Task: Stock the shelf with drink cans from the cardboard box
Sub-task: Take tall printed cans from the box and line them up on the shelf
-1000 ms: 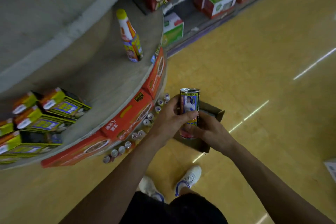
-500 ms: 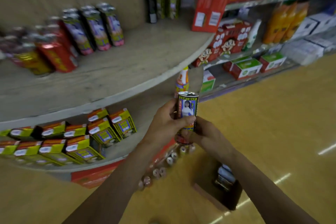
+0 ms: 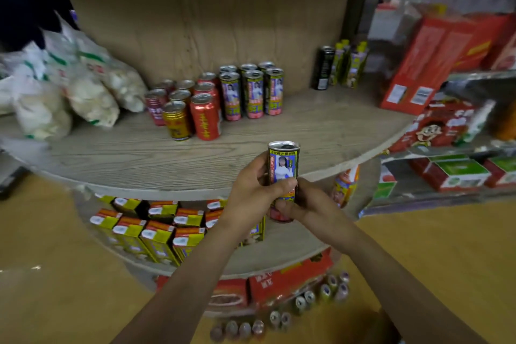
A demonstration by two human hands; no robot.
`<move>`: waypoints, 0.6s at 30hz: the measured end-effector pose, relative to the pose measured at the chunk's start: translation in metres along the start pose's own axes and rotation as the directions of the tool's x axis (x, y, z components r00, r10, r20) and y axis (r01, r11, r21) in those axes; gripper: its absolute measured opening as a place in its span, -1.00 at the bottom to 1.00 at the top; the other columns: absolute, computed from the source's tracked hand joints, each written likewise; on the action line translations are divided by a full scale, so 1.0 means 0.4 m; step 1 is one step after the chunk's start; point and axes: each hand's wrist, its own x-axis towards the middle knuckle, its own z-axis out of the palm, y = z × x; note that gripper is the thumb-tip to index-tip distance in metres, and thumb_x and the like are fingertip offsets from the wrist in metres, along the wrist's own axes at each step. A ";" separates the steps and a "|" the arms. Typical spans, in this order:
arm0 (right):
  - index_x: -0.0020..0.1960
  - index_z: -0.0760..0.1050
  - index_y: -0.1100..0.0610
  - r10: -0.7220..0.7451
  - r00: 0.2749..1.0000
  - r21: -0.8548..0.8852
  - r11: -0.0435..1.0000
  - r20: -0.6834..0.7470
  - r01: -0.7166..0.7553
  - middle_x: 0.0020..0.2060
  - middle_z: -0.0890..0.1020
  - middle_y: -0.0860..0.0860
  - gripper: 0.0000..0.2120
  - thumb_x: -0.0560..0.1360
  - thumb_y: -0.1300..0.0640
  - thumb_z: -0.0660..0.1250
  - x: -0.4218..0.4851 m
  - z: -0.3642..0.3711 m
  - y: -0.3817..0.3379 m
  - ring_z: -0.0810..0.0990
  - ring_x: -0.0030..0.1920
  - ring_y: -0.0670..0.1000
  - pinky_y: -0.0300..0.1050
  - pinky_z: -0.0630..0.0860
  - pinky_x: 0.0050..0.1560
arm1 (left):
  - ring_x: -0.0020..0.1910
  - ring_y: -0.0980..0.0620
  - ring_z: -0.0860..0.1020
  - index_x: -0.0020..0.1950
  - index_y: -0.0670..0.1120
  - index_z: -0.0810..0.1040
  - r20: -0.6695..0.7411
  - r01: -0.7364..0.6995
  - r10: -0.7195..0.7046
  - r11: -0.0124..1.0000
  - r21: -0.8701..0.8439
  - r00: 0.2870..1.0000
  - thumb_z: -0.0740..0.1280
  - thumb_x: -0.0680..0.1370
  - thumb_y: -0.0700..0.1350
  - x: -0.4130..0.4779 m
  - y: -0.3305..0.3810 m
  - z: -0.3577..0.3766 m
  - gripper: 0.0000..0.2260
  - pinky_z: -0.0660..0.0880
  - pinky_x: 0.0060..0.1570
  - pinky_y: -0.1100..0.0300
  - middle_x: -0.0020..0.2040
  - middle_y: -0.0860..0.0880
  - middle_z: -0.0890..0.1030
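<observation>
I hold one tall drink can (image 3: 283, 165) upright in front of the round wooden shelf (image 3: 321, 131). Its label shows a figure in white on blue, with a pink base. My left hand (image 3: 251, 193) grips the can from the left, thumb across its front. My right hand (image 3: 310, 208) holds its bottom from the right. Several matching cans (image 3: 252, 92) stand in rows at the back of the shelf. The cardboard box (image 3: 374, 327) is barely seen at the bottom edge, behind my right forearm.
Red and gold cans (image 3: 190, 112) stand left of the matching cans, with white bags (image 3: 83, 92) further left. Dark bottles (image 3: 337, 67) sit at the back right. Yellow cartons (image 3: 156, 234) fill the lower tier. Cans (image 3: 279, 315) line the floor. Red boxes (image 3: 435, 64) fill the right shelving.
The view has swung up from the floor and box to the upper shelf tier. Both hands have kept the can and lifted it to the shelf's front edge.
</observation>
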 end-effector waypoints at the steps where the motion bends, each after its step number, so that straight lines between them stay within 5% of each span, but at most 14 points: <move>1: 0.26 0.49 0.07 -0.014 1.000 0.013 1.000 0.013 0.014 0.08 0.69 -0.03 -0.68 0.54 0.04 0.42 0.023 0.006 -0.004 0.66 0.13 -0.05 0.09 0.56 0.19 | 0.00 0.08 0.65 0.20 -0.01 0.60 -0.020 -0.009 0.009 1.000 -0.004 1.000 0.50 0.39 -0.16 0.012 0.005 -0.013 -0.61 0.59 0.08 0.17 0.07 -0.06 0.72; 7: 0.26 0.48 0.08 -0.052 0.996 0.007 0.999 0.077 0.051 0.08 0.70 -0.02 -0.63 0.51 0.01 0.42 0.166 0.013 -0.008 0.68 0.10 -0.05 0.03 0.58 0.16 | 0.06 0.09 0.65 0.29 -0.03 0.57 -0.108 -0.054 0.057 0.998 0.028 0.993 0.49 0.45 -0.25 0.099 0.009 -0.069 -0.58 0.58 0.10 0.18 0.10 -0.04 0.71; 11: 0.27 0.48 0.00 -0.080 0.991 -0.022 0.996 0.112 0.083 0.09 0.68 -0.09 -0.46 0.37 -0.23 0.39 0.259 0.016 0.009 0.65 0.12 -0.07 0.17 0.56 0.18 | 0.10 0.10 0.65 0.33 -0.03 0.54 -0.165 -0.081 0.092 0.994 0.070 0.982 0.50 0.42 -0.24 0.168 -0.006 -0.088 -0.51 0.58 0.12 0.19 0.11 0.00 0.71; 18: 0.16 0.50 -0.11 -0.103 0.983 -0.049 0.993 0.152 0.112 0.05 0.69 -0.08 -0.55 0.30 -0.22 0.38 0.388 -0.008 0.035 0.66 0.07 -0.06 0.12 0.56 0.15 | 0.13 0.11 0.65 0.29 0.09 0.49 -0.238 -0.066 0.092 0.991 0.116 0.967 0.46 0.50 -0.37 0.271 -0.054 -0.096 -0.51 0.56 0.13 0.21 0.10 0.08 0.70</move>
